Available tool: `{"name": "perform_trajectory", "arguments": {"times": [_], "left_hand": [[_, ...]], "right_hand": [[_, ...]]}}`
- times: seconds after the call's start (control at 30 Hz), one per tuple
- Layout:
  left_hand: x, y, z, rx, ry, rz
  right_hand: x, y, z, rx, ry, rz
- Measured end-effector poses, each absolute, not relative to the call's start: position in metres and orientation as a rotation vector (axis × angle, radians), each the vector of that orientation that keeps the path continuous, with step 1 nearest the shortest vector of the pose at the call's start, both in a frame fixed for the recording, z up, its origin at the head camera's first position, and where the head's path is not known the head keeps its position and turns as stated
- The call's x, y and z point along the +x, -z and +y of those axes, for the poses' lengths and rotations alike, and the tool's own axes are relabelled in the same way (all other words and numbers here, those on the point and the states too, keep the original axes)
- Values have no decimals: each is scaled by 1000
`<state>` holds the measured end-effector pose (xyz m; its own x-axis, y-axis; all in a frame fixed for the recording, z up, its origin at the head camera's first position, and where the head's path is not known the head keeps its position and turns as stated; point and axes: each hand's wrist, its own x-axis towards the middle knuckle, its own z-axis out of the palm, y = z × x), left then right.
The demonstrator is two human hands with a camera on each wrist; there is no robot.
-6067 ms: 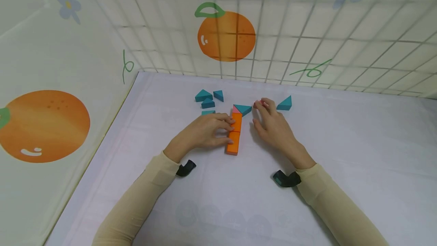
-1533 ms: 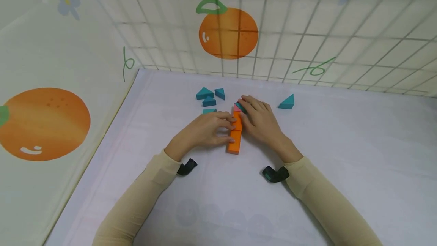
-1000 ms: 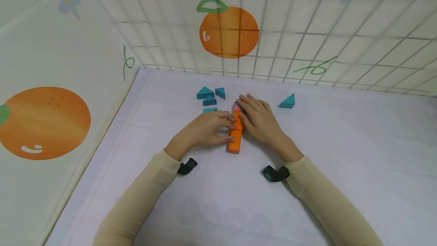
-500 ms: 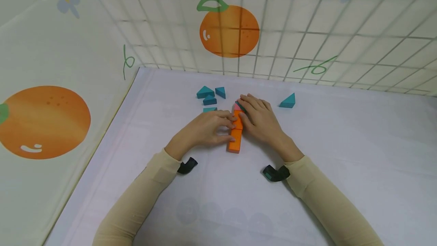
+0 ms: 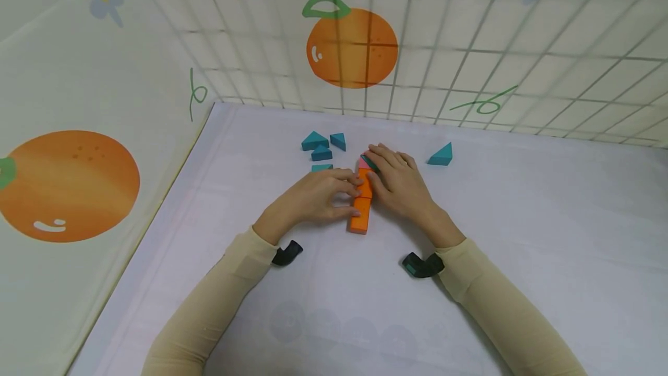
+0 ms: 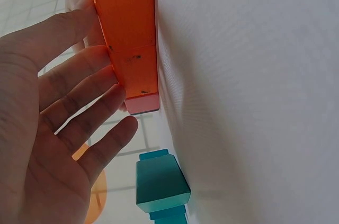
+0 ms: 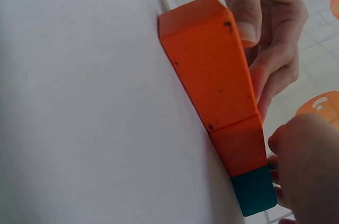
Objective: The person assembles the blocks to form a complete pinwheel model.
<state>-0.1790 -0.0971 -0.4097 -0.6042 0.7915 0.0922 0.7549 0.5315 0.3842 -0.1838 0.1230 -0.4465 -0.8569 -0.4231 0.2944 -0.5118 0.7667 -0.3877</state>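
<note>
Orange blocks point(image 5: 359, 220): lying end to end on the white table point(image 5: 527, 248), their line running away from the person, right between both hands.
Pink block point(image 5: 363, 163): capping the far end of that line and touching it.
Teal wedge point(image 7: 254, 191): sitting at the same far end, mostly hiding beneath the right hand in the head view.
Left hand point(image 5: 320, 196): resting its fingertips along the left side of the line, fingers fanning fairly straight, thumb touching the nearer block, gripping nothing.
Right hand point(image 5: 399, 181): laying long, close-set fingers over the teal wedge, its thumb touching the farther block's right side.
Past those fingertips: something pinkish point(image 5: 366, 152) is peeking out, though the hand is covering too much to tell its shape.
Beyond the left hand: four teal blocks point(image 5: 314, 143) are waiting, three huddling together, one partly hiding behind the knuckles.
Far right: a lone teal triangular block point(image 5: 441, 155) is sitting well apart.
Backdrop: a grid-lined sheet point(image 5: 459, 68) is standing behind, showing a printed orange fruit point(image 5: 352, 48).
</note>
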Motion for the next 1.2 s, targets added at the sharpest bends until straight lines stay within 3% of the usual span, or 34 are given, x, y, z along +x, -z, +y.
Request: {"name": "perform_trajectory", "arguments": {"times": [1.2], "left_hand": [[-176,408,-97,1368,-586,2686]], "right_hand": [[-183,447,124,740,-688,-2776]]}}
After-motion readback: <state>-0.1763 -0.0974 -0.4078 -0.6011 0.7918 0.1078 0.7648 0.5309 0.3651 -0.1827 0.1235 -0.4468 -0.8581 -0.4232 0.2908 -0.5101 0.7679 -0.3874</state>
